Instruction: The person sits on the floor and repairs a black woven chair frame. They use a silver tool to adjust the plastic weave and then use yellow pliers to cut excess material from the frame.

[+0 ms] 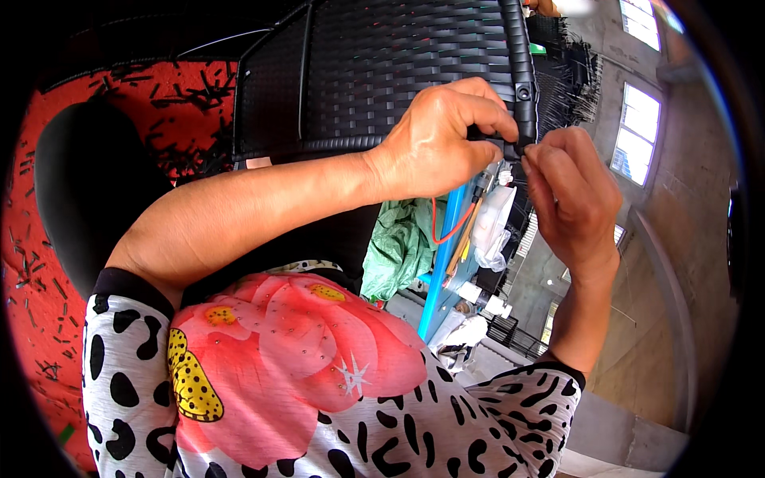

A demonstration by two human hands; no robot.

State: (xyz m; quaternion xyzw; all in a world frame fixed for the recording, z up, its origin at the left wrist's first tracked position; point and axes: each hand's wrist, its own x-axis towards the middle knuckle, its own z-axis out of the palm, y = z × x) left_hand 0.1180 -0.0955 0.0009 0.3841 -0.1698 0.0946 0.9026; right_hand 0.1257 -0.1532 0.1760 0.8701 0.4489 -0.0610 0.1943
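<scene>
Item: black woven panel (382, 72), plastic wicker over a dark tubular frame; fills the upper centre of the frame, its rounded frame edge (523, 80) running down the upper right.

Working point: a black wicker strand (510, 148), right of centre, at the lower end of that frame edge.

Left hand (434, 143): centre frame, forearm entering from lower left. Fingers curled tight over the frame edge, thumb and forefinger pinching the strand.

Right hand (570, 199): right of centre, just beside the left. Fingertips drawn together on the strand's free end; whether anything else is held cannot be told.

Step, as judged: finishing or tucking a strand end at the frame edge. The next move would call for steady tension from the left hand while the right feeds the end under a neighbouring weave.

Surroundings: blue rod (440, 263), orange wire loop (448, 227) and green cloth (398, 243) below the hands; red floor (187, 111) strewn with black offcuts, upper left; windows (637, 131), far right.
</scene>
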